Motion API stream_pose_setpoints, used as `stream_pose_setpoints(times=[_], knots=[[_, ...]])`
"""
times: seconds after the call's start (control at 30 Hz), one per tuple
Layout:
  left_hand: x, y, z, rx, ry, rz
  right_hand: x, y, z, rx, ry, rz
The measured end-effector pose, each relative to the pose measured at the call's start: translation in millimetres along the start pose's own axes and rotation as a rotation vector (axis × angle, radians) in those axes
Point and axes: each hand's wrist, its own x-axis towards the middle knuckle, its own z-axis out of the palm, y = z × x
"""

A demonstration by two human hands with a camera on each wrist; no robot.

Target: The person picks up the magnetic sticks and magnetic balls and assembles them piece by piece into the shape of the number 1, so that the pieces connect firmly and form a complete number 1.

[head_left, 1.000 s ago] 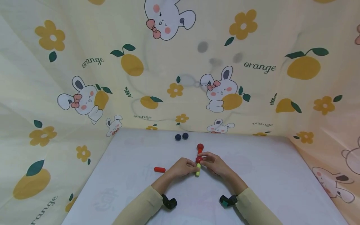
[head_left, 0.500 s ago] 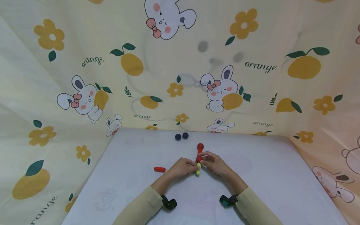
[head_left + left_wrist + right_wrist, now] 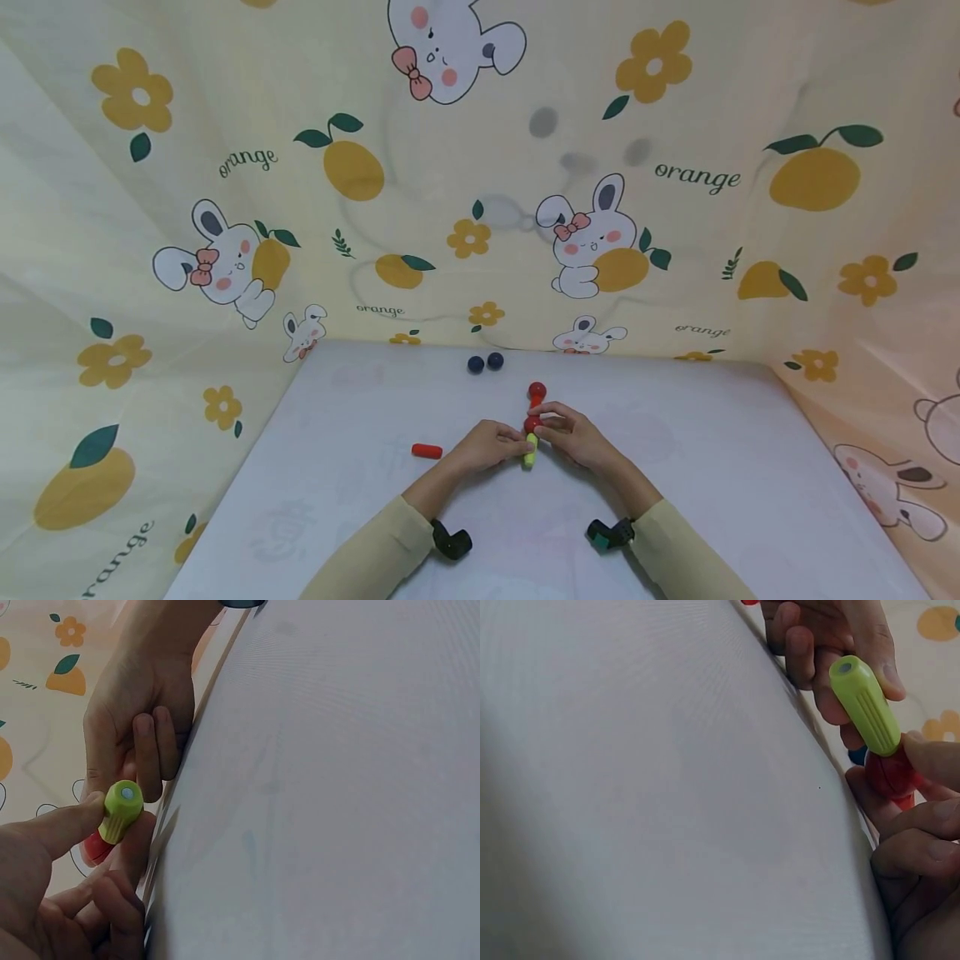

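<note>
My left hand (image 3: pixel 487 447) pinches a yellow-green magnetic rod (image 3: pixel 530 452) between thumb and fingers. The rod has ridged sides, and a small metal disc shows in its near end in both wrist views. Its far end meets a red ball (image 3: pixel 889 777), which my right hand (image 3: pixel 576 437) holds between thumb and fingertips. Beyond that ball, an orange-red rod (image 3: pixel 536 402) leads to a second red ball (image 3: pixel 537 389), all in one line. Fingers of the right hand partly cover the nearer ball and the orange-red rod.
A loose red rod (image 3: pixel 427 451) lies on the white table (image 3: pixel 337 500), left of my left hand. Two dark blue balls (image 3: pixel 485 362) sit side by side near the back edge. A patterned cloth (image 3: pixel 450 167) hangs behind and along the sides.
Both hands keep their hold, and the line of rods and balls stays nearly where it was. The head view has shifted very slightly.
</note>
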Motion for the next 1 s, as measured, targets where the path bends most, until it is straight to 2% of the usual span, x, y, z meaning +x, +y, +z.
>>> stream_pose_setpoints(times=[0.3, 0.77, 1.0], knots=[[-0.2, 1.4, 0.3, 0.004, -0.006, -0.011, -1.4, -1.8, 0.2, 0.01, -0.001, -0.021], [-0.1, -4.6, 2.4, -0.015, -0.003, 0.042, -2.2, -0.6, -1.0, -0.08, 0.015, -0.048], [-3.8, -7.5, 1.0, -0.055, 0.003, 0.063, -0.9, 2.2, -1.6, -0.053, 0.012, -0.03]])
